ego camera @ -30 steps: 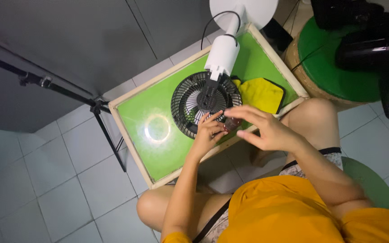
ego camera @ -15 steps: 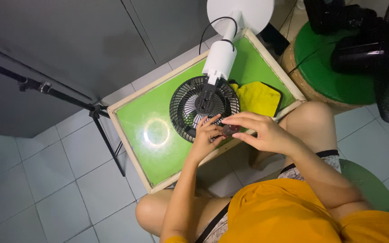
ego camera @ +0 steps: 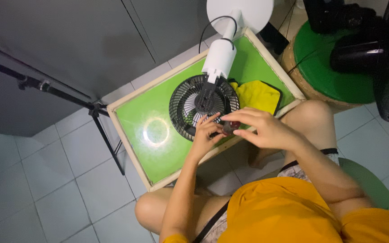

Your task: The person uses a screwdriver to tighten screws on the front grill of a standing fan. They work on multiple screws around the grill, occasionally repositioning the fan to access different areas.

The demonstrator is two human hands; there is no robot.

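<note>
A small fan with a black grille [ego camera: 190, 108] and a white body [ego camera: 220, 58] lies flat on a low green-topped table [ego camera: 145, 153]. My left hand [ego camera: 205, 132] rests on the grille's near edge, its fingers touching a small dark red object [ego camera: 231, 126]. My right hand [ego camera: 262, 128] pinches that same object from the right, just over the table's front rim. What the object is cannot be made out. A yellow cloth [ego camera: 258, 95] lies right of the fan.
A round white base [ego camera: 239, 11] with a black cord stands at the table's far end. A black tripod [ego camera: 64, 96] stands on the tiled floor at left. A green round stool [ego camera: 327, 67] and a large black fan [ego camera: 383, 54] are at right.
Both hands stay together at the fan's near edge over the small object. The view has shifted slightly; the fingers have closed in a little more.
</note>
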